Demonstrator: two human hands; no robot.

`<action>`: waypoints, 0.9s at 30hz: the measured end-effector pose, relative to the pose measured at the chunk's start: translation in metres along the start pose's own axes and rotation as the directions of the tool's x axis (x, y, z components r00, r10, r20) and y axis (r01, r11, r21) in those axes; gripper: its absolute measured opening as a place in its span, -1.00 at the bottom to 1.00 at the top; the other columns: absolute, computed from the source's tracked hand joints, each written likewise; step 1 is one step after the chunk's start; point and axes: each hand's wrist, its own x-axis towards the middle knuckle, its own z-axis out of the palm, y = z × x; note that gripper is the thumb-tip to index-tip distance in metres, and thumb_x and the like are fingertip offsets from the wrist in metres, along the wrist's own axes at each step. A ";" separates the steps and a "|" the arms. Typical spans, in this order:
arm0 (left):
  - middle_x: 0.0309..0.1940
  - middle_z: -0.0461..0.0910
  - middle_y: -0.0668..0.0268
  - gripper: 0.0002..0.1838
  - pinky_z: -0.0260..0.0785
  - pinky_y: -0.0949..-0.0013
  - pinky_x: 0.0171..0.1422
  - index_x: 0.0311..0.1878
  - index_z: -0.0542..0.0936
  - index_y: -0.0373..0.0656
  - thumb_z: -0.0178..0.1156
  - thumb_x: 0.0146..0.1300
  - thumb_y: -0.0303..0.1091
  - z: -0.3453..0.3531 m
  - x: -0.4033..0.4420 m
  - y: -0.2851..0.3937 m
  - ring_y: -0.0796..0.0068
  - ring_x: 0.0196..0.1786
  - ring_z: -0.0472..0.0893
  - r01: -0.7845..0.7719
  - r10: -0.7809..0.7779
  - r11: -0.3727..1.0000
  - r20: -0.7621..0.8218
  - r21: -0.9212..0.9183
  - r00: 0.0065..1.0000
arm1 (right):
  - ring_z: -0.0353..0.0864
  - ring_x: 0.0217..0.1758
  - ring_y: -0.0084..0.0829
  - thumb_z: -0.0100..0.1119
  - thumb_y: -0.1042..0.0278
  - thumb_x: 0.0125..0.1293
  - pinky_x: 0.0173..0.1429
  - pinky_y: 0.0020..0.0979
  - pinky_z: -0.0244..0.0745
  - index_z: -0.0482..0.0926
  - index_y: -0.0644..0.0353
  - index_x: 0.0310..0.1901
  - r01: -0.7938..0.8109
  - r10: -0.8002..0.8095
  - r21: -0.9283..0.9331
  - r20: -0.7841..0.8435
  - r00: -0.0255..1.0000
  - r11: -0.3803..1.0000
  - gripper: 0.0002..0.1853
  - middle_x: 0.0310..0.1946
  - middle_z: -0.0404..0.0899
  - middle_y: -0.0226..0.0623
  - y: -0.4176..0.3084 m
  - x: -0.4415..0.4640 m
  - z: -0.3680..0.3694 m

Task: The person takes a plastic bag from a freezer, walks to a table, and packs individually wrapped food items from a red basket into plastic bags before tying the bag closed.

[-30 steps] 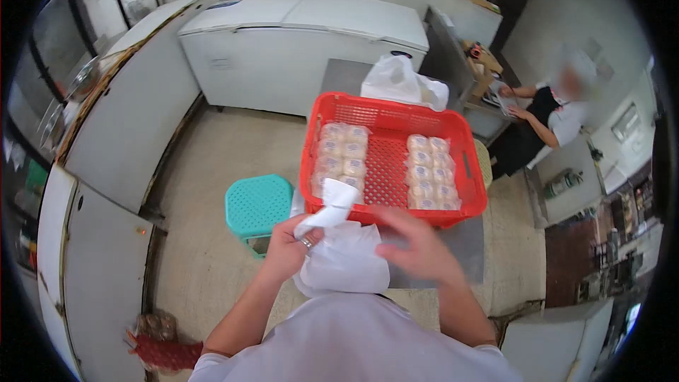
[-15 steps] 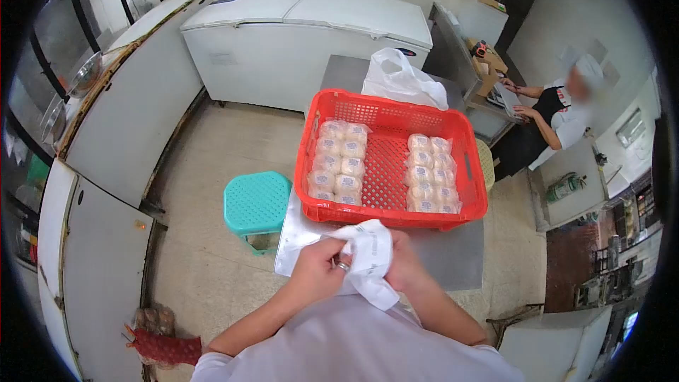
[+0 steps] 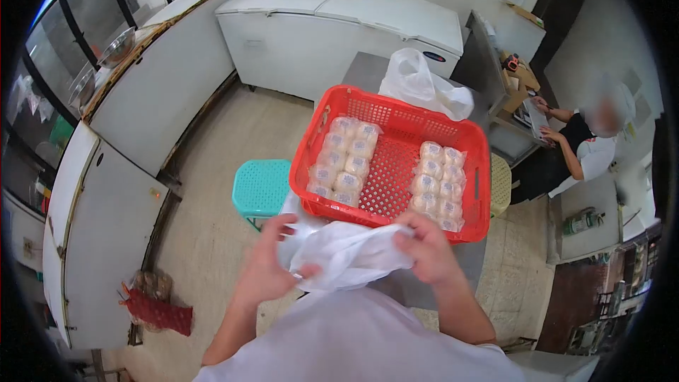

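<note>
In front of my chest, a white plastic bag (image 3: 350, 258) is spread wide and crumpled. My right hand (image 3: 428, 249) pinches its right edge between thumb and fingers. At the left side of the bag, my left hand (image 3: 267, 265) has its fingers and thumb well apart, the thumb lying against the plastic. Just beyond the hands, a red plastic crate (image 3: 392, 113) stands on a metal table (image 3: 364, 71). Inside it, clear packs of round, pale buns (image 3: 343, 163) lie along the left, and more packs of buns (image 3: 438, 180) along the right, with bare crate floor between.
Another white plastic bag (image 3: 424, 88) lies behind the crate. A teal stool (image 3: 262, 187) is left of the table, a yellowish stool (image 3: 499, 184) right. Chest freezers (image 3: 318, 49) line the back wall. A person (image 3: 566, 141) stands at a desk on the right. A red mesh sack (image 3: 159, 309) sits lower left.
The white bag, bunched between both hands before, is now spread wider. My hands have moved apart, and the left hand's fingers have opened. The view has shifted slightly.
</note>
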 end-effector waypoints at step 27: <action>-0.18 0.74 0.19 -0.64 0.55 0.29 0.05 -0.09 0.75 -0.20 0.22 0.01 -0.67 -0.001 -0.058 -0.077 0.29 -0.05 0.72 0.397 -0.393 0.900 0.058 -0.180 0.918 | 0.25 0.50 0.11 0.38 -0.11 0.19 0.53 -0.03 0.31 0.62 0.04 0.28 0.304 0.304 -0.929 0.233 0.924 -0.213 -0.34 0.41 0.31 0.10 0.072 0.232 -0.038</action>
